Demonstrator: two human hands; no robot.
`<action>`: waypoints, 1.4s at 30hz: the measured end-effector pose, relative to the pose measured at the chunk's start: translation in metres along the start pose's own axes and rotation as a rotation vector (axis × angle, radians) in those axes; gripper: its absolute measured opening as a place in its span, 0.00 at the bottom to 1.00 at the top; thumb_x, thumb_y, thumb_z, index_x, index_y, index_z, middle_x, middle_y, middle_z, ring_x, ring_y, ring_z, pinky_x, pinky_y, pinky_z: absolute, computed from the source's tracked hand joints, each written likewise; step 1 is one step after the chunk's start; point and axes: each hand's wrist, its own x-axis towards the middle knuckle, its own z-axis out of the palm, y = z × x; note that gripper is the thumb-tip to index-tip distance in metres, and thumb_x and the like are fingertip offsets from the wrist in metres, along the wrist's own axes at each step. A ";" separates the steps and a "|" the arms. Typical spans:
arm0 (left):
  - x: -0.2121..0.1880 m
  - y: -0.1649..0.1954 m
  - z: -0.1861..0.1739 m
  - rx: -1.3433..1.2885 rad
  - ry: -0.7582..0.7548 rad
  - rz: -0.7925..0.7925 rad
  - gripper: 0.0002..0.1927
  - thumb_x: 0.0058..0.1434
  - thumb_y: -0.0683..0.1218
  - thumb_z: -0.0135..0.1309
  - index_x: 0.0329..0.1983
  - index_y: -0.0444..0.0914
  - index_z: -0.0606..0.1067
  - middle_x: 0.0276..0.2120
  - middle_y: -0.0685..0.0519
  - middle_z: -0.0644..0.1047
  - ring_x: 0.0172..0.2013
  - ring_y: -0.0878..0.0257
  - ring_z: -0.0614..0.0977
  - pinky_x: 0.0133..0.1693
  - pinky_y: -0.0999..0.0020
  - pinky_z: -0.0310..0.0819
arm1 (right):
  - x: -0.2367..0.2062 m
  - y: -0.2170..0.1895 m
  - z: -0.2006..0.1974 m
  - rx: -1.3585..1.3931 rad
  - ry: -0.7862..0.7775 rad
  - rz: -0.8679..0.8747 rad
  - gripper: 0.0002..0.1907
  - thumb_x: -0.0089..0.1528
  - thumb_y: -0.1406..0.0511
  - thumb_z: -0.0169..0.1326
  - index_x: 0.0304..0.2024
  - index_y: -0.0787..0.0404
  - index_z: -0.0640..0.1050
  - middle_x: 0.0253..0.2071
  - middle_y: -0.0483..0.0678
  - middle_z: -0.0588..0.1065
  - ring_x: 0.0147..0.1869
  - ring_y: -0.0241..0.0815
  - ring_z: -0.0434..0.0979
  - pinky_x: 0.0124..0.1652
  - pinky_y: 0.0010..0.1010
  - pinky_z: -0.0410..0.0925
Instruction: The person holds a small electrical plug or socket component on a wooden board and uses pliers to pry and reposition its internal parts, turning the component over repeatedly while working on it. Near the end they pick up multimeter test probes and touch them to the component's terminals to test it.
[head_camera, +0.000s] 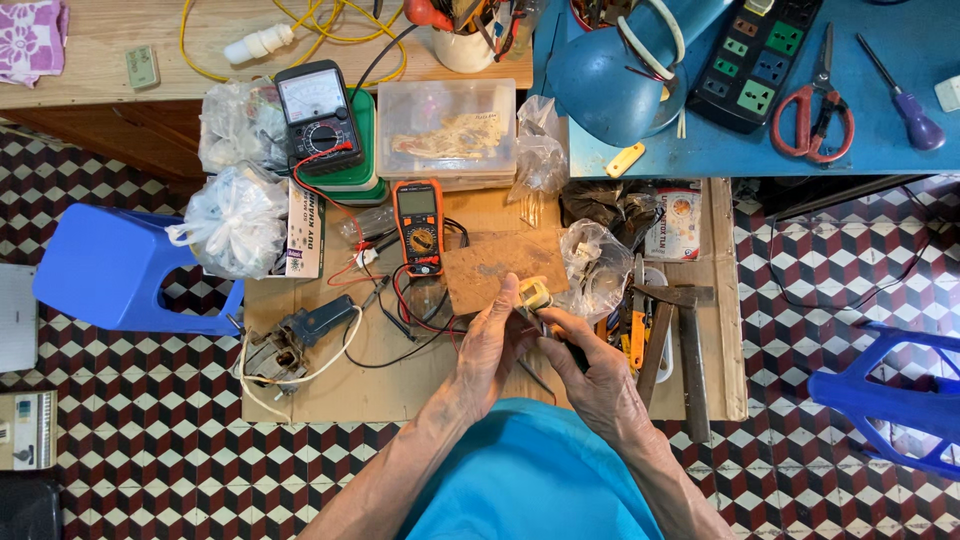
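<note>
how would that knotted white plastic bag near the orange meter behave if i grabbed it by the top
The white plastic bag would probably sag and crinkle: its film looks thin and wrinkled. The knot looks like a handy grip. It bulges, so the contents may shift; its weight is hard to judge.

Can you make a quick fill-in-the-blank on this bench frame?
1. The left hand holds a small pale ____ part.
2. The digital multimeter has an ____ case.
3. The scissors on the blue table have ____ handles.
4. The analog meter rests on a ____ box.

Missing words: yellow; orange; red; green
</note>
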 end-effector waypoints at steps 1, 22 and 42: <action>0.000 0.001 0.000 0.041 -0.009 -0.012 0.33 0.65 0.66 0.49 0.64 0.40 0.73 0.45 0.56 0.79 0.44 0.69 0.79 0.50 0.70 0.74 | 0.000 0.000 0.000 0.076 -0.012 0.035 0.22 0.66 0.63 0.56 0.63 0.54 0.73 0.42 0.49 0.79 0.43 0.36 0.78 0.42 0.29 0.73; 0.020 -0.022 -0.002 0.140 0.098 0.125 0.31 0.63 0.65 0.55 0.53 0.35 0.80 0.34 0.55 0.78 0.36 0.68 0.80 0.43 0.73 0.78 | 0.008 0.007 -0.005 0.421 0.006 0.178 0.24 0.68 0.64 0.51 0.67 0.57 0.73 0.38 0.45 0.81 0.32 0.30 0.69 0.32 0.21 0.67; 0.023 -0.020 -0.001 0.224 0.135 0.066 0.29 0.67 0.66 0.47 0.50 0.37 0.78 0.36 0.53 0.80 0.38 0.67 0.82 0.43 0.71 0.79 | -0.001 0.011 -0.007 0.528 -0.025 0.263 0.27 0.68 0.63 0.49 0.71 0.56 0.69 0.37 0.45 0.78 0.33 0.31 0.69 0.33 0.22 0.67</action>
